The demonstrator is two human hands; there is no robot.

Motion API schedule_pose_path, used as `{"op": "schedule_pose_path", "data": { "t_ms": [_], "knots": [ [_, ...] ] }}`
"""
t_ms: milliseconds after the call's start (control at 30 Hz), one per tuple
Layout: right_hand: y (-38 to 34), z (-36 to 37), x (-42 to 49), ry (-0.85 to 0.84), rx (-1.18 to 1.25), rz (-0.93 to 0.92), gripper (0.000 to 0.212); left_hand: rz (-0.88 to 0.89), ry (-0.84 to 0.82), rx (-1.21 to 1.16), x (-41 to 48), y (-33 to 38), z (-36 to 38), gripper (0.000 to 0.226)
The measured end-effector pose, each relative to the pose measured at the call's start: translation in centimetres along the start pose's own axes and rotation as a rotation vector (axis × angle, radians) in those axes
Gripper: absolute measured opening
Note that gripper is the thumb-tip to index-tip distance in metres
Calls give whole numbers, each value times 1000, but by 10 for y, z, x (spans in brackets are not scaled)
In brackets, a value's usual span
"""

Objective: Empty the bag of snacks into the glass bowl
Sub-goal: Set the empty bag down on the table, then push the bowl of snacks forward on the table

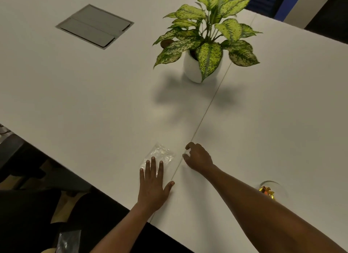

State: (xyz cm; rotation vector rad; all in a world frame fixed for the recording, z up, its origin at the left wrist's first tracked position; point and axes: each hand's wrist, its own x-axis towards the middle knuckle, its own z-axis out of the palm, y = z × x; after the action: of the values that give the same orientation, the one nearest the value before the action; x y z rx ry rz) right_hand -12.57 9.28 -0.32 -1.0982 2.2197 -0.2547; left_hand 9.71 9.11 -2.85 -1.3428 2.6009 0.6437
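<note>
Two hands (153, 185), bag (160, 155) under left fingertips

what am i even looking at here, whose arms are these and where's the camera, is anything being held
There is no machine here. The one picture comes from a wide-angle camera worn on a person's head, looking down at their own two bare arms over a white table.

The left hand lies flat, its fingertips resting on a clear plastic bag that looks empty and flattened. The right hand is beside the bag with curled fingers, gripping nothing.

Behind the right forearm, a glass bowl is partly hidden; gold-wrapped snacks show inside it.

Farther off stand a potted plant in a white pot and a grey hatch set into the tabletop. Nothing is held.
</note>
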Motion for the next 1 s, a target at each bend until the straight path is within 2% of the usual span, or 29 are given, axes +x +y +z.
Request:
{"op": "schedule_pose_path", "data": {
  "t_ms": [200, 400, 633, 833, 1000],
  "knots": [
    [68, -49, -29, 117, 35, 95, 40, 162, 12, 15, 11, 56, 5, 87],
    [162, -104, -82, 274, 93, 260, 39, 340, -43, 91, 24, 143, 14, 89],
    [251, -118, -156, 378, 158, 479, 44, 439, -114, 145, 25, 240, 35, 86],
    [281, -92, -188, 266, 269, 594, 53, 389, -219, 103, 15, 295, 50, 80],
    [273, -69, -188, 165, 343, 571, 50, 327, -314, 67, 8, 308, 57, 80]
  ]
}}
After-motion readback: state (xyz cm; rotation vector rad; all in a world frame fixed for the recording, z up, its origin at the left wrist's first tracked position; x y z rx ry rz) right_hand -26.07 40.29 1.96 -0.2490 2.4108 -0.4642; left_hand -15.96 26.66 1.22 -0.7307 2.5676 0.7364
